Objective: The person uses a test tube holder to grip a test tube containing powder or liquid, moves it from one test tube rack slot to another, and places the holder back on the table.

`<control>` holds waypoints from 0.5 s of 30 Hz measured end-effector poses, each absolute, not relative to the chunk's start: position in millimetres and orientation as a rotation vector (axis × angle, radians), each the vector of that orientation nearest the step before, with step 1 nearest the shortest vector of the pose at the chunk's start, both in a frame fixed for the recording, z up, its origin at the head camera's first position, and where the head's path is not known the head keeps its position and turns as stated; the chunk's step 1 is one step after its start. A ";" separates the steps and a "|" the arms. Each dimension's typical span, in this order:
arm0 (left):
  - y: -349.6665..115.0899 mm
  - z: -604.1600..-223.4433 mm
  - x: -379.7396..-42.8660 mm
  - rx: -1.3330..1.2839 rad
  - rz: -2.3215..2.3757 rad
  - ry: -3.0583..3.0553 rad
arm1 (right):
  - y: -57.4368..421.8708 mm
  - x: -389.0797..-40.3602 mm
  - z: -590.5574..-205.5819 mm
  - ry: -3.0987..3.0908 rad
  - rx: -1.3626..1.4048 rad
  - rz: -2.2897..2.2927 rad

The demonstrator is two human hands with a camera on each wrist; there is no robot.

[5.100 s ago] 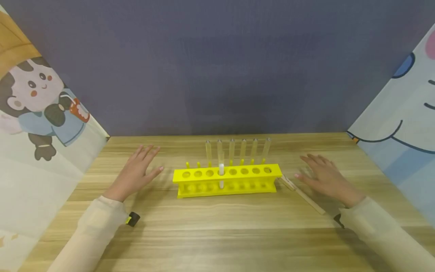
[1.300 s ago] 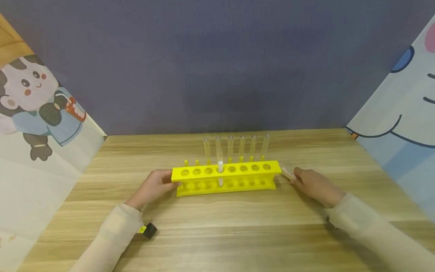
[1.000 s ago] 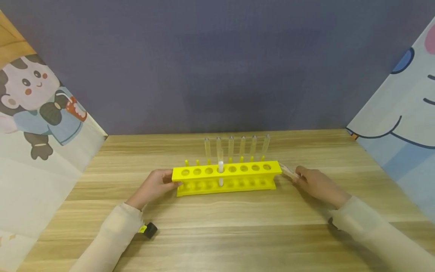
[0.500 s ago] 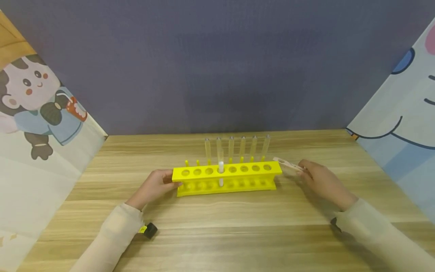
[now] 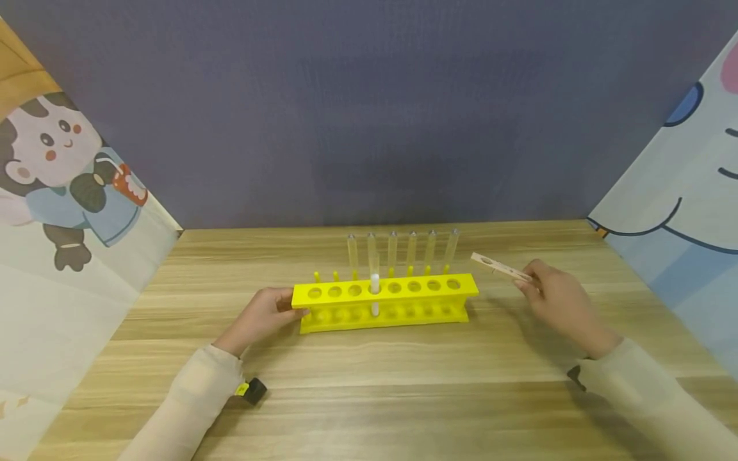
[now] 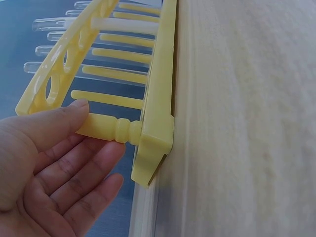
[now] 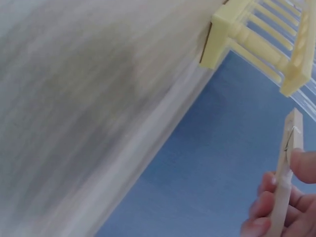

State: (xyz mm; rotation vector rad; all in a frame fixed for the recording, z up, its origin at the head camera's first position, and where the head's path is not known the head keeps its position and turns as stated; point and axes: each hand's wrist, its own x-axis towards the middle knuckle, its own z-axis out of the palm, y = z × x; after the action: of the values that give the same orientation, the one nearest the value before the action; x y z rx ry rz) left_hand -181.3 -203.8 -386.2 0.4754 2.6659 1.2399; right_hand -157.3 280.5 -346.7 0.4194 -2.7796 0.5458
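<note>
A yellow test tube rack (image 5: 346,302) stands on the table. My left hand (image 5: 262,320) grips its left end; in the left wrist view the thumb and fingers pinch the yellow end post (image 6: 106,127). One test tube (image 5: 375,283) with white contents sits upright in a middle hole. Several clear test tubes (image 5: 412,248) are upside down on the rear pegs. To the right of the rack, my right hand (image 5: 562,307) holds a wooden test tube holder (image 5: 500,266) above the table. Its clamping end points left, toward the rack, without touching it.
The wood-grain table (image 5: 369,397) lies under everything. A dark grey partition (image 5: 369,115) rises behind it. Side panels with cartoon prints stand at left (image 5: 86,186) and right (image 5: 686,192). Two pegs (image 5: 316,276) at the rack's left carry no tubes.
My left hand has come from the table onto the rack's left end. The right hand has picked up the test tube holder, drawn it from beside the rack and raised it. The rack stays put.
</note>
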 end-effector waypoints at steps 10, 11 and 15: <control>-205.0 -388.4 -182.3 0.508 1.227 2.685 | 274.6 -154.4 -339.2 -2.748 0.477 0.486; -205.0 -388.4 -182.3 0.511 1.227 2.686 | 273.9 -154.1 -338.8 -2.746 0.480 0.485; -205.0 -388.6 -181.9 0.504 1.235 2.677 | 270.2 -153.1 -337.0 -2.736 0.493 0.489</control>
State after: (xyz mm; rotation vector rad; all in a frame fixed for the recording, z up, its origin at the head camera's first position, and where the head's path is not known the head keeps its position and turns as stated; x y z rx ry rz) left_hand -181.9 -205.0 -388.6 0.5039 2.6773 1.2354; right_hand -153.1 270.2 -337.0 0.4933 -2.7358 0.4890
